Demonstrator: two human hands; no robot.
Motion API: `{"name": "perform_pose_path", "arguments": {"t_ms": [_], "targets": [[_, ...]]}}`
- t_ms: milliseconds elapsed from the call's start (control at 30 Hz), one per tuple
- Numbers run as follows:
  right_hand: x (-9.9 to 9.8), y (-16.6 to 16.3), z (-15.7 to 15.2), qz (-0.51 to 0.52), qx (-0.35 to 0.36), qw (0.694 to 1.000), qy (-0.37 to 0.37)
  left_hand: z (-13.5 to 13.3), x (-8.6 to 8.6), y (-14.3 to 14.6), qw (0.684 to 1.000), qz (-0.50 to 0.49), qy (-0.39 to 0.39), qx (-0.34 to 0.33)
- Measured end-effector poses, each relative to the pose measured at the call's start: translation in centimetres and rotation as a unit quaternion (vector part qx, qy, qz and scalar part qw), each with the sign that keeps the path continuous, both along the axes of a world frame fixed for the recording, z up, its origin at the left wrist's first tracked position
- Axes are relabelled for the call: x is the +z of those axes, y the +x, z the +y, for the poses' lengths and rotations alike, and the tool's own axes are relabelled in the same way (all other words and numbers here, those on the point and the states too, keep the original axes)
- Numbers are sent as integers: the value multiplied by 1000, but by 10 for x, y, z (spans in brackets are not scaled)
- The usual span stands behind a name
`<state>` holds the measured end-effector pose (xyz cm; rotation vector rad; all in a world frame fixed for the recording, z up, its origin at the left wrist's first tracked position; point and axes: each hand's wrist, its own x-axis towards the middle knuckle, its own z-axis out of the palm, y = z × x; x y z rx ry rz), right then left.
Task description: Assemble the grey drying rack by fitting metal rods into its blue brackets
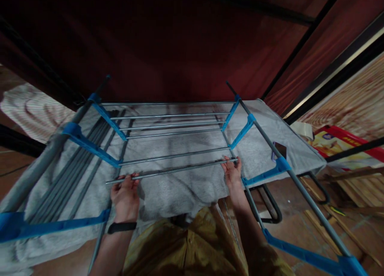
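Observation:
A loose grey metal tube point(180, 170) spans the space between my two hands. My left hand point(125, 192), with a black band on its wrist, is closed around the tube near its left end. Fingers of my right hand point(232, 172) grip the same tube by its right end, close to the rack's right side. Around it stands a rack frame of grey poles point(267, 136) and blue plastic brackets point(91, 150). Several crossbars point(174, 126) join the brackets of both sides beyond my hands. The held tube lies slightly tilted, its left end nearer to me.
A grey cloth point(180, 192) covers the table under the rack. Several spare tubes point(75, 172) lie at the left. A phone point(279, 150) rests on the cloth at right. Beyond it are a red and yellow box point(342, 142) and a black chair frame point(267, 206).

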<state>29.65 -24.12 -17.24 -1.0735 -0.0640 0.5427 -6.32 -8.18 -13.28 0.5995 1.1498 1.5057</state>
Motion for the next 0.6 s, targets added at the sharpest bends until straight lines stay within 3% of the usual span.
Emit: {"name": "perform_pose_path", "arguments": {"t_ms": [133, 600], "targets": [[-2, -3, -5, 1, 10, 1000, 5, -8, -1, 12, 999, -31, -37, 1], [-12, 6, -16, -1, 15, 999, -28, -18, -4, 20, 1000, -3, 9, 20]]}}
